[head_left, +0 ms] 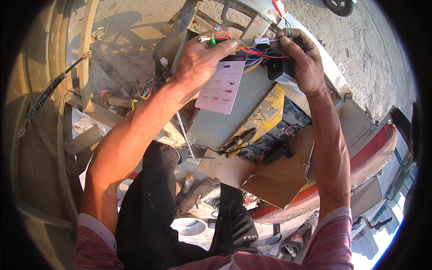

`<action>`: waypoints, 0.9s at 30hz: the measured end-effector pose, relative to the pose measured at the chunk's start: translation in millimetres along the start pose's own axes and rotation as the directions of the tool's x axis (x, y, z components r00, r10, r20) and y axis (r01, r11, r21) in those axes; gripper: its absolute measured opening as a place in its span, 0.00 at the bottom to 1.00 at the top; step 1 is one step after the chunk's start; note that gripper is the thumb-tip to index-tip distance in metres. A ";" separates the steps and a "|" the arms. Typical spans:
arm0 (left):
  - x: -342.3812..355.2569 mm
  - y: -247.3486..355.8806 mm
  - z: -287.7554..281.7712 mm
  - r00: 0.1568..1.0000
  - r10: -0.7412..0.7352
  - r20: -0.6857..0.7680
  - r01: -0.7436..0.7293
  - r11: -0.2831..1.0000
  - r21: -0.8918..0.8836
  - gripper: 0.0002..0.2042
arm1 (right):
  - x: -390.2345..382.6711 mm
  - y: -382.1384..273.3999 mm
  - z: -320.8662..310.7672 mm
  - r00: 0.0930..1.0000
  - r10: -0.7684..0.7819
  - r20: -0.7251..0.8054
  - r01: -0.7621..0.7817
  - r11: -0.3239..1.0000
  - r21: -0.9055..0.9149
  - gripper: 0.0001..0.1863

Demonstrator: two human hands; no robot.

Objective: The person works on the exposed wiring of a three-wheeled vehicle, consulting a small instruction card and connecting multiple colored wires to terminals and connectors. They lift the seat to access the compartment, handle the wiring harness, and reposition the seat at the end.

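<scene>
Pinching coloured wires (256, 52) in the head view, both of the person's hands work at the scene's far middle. The left hand (200, 58) has its grip closed on wires near a green connector (213, 40); the right hand (306, 58) grips others beside a white connector (262, 40). A printed card (216, 99) hangs near the left thumb, its hold unclear. A black finned box (275, 69) sits just left of the right hand; nearer lies an open cardboard box (279, 182).

Smooth paper card (215, 98), plastic-coated wires (253, 67), matt cardboard (280, 182), rough concrete ground (375, 56)
</scene>
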State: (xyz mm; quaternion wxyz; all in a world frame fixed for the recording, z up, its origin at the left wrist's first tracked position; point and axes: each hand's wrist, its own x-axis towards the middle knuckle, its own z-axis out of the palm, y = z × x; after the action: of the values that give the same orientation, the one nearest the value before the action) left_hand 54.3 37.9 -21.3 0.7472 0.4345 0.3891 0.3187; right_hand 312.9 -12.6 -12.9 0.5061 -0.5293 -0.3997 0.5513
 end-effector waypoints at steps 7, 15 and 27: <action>-15.6 -0.5 0.0 0.998 -0.039 -0.042 0.039 0.999 -0.018 0.08 | -62.6 -3.8 1.7 0.983 -0.164 0.083 0.177 0.964 -0.196 0.09; -33.9 -9.0 0.8 0.944 0.250 0.213 -0.308 0.900 0.308 0.06 | -103.3 3.0 2.1 0.957 -0.278 0.087 0.282 0.806 -0.520 0.06; -51.0 -18.4 6.4 0.917 0.320 0.237 -0.394 0.815 0.425 0.07 | -122.6 15.4 12.6 0.926 -0.340 0.164 0.360 0.661 -0.659 0.12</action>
State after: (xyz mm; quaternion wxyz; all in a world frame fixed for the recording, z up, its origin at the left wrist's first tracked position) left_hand 37.2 -13.9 -20.3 0.5758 0.6888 0.3062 0.3166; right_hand 289.4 -134.2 -4.5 0.3690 -0.5826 -0.6734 0.2666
